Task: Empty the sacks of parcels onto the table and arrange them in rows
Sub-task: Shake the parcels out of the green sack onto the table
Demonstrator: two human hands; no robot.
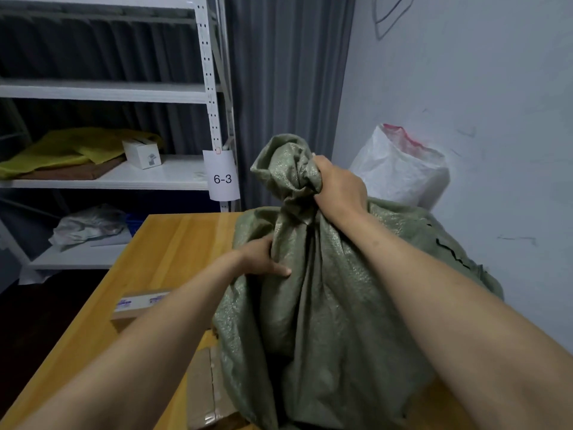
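Clenching neck of green woven sack (325,305) in right hand (339,187) fingers, clutching a side fold in left hand (262,257); best open neck, tip gently onto counter (161,243).

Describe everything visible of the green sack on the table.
The green sack is woven plastic by its look, dull olive with a slight sheen, creased into long folds. It stands bulging on the wooden table, its top gathered into a bunched neck. The right hand grips that neck; the left hand holds a fold on its side lower down. Black marks show on its far right flank. Its near lower edge covers part of a cardboard box.
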